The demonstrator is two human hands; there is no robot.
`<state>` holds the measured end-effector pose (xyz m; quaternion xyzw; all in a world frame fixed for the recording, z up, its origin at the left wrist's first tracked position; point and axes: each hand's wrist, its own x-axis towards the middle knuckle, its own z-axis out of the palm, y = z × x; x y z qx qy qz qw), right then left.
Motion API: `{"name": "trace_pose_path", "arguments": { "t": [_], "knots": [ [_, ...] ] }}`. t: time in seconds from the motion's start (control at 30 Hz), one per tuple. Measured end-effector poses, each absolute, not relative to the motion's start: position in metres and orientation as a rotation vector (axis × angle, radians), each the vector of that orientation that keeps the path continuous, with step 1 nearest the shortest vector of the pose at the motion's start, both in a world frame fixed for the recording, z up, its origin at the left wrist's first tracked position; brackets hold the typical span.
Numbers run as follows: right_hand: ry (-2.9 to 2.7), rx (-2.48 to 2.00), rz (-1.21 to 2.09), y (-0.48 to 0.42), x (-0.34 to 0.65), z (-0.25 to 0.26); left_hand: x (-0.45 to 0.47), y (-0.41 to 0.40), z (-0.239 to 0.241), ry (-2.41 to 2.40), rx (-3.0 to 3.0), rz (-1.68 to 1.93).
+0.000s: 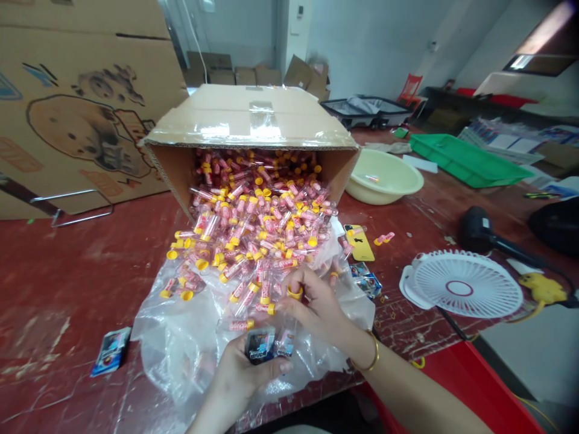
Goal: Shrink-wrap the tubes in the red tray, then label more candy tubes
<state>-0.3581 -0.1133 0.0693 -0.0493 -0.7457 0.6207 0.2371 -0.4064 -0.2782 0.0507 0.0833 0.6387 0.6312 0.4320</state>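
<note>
My left hand (pixel 242 371) is closed around a small dark foil packet (pixel 260 345), its thumb across the lower edge. Beside the packet, in the same grip, stands a clear plastic tube (pixel 286 337) with a printed piece in or behind it. Just above, my right hand (pixel 319 310) pinches a yellow cap (pixel 295 293) between thumb and fingers; whether the cap is joined to the tube I cannot tell. A heap of clear tubes with yellow caps and pink-red contents (pixel 266 223) spills from a cardboard box (pixel 253 117) lying on its side, onto clear plastic sheeting (pixel 181 337).
Another foil packet (pixel 111 351) lies at left on the red table (pixel 58 301). To the right are a yellow phone (pixel 360 244), a pale basin (pixel 384 178), a white fan (pixel 461 283), a black hair dryer (pixel 479 229) and a green tray (pixel 465 160). A large carton (pixel 85 108) stands left.
</note>
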Motion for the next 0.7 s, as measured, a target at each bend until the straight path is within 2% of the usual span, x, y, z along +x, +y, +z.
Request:
{"name": "trace_pose_path", "arguments": {
  "t": [0.27, 0.43, 0.57, 0.7],
  "knots": [
    [-1.901, -0.332, 1.929, -0.116, -0.357, 0.059, -0.404, -0.276, 0.058, 1.487, 0.012, 1.552],
    [-2.022, -0.219, 1.993, -0.121, -0.332, 0.055, -0.402, -0.269, 0.061, 1.336, -0.117, 1.576],
    [-1.988, -0.246, 2.184, -0.139, -0.311, 0.046, -0.396, -0.261, 0.061, 1.206, -0.125, 1.628],
    [-1.933, -0.394, 2.124, -0.154, -0.301, 0.029, -0.385, -0.259, 0.061, 1.229, -0.022, 1.627]
  ]
}}
